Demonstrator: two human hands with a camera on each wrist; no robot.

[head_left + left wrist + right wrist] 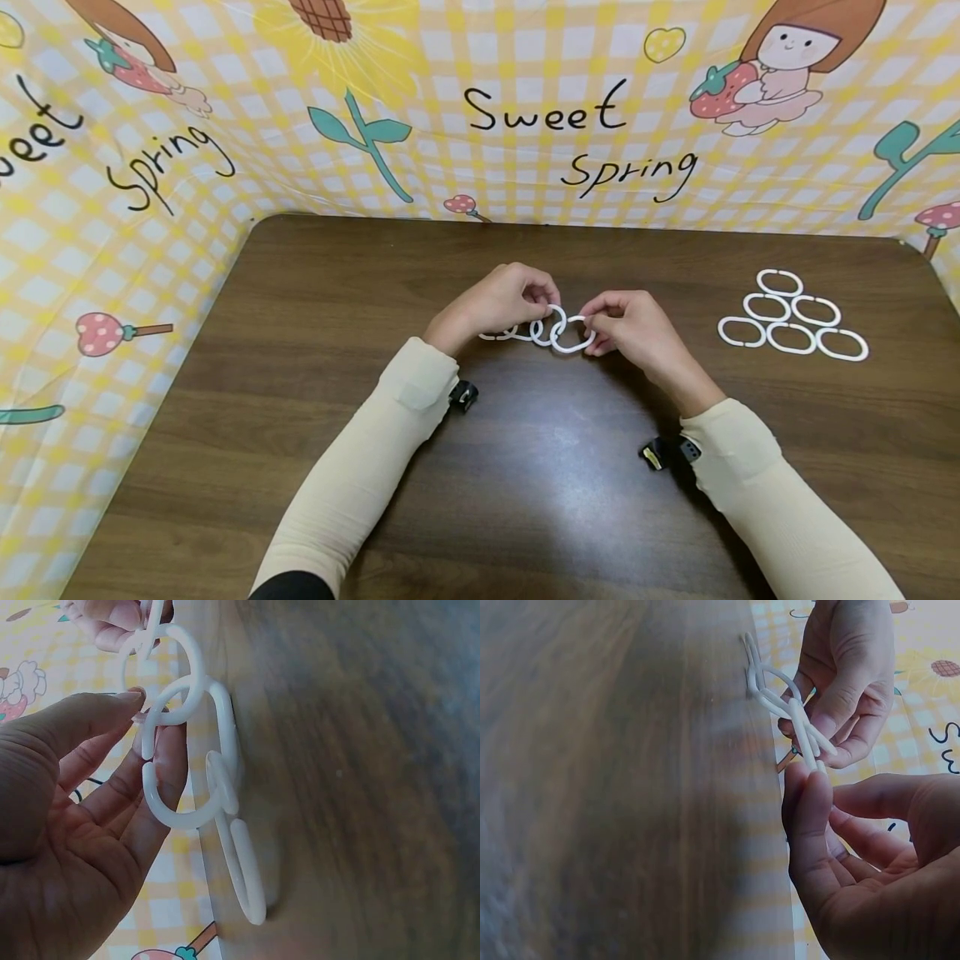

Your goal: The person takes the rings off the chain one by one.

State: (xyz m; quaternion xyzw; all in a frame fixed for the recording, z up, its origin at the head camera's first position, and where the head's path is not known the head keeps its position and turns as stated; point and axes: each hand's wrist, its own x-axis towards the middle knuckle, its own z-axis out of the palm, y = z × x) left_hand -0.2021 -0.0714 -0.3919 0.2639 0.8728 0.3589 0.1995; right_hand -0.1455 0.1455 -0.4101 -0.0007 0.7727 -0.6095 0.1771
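Nearest the camera are the two pale sleeves (367, 467), slanting up from the near side of the chain (180, 820) of white links, one toward its left and one toward its right. The chain lies between the hands, over the table (570, 467). At its right end is an oval end link (570, 351), its long axis running roughly sideways, from the left hand's side to the right's. The right hand (641, 333) is the nearer to it: bent fingers and thumb pinch its right edge, nearly closed on that thin rim. The left hand (501, 296), at the chain's far side, has its fingers curled and its thumb and fingertips pinching the neighbouring link (562, 317), which stands steeper and crosses the end link's left side. That crossing seems to be the relation that counts: the end link lies to the left of the right fingertips and to the right of the left ones. Where its gap sits I cannot tell. The rest of the chain trails left below the left hand. Well apart, to the chain's right, six loose links (791, 311) form a triangle.
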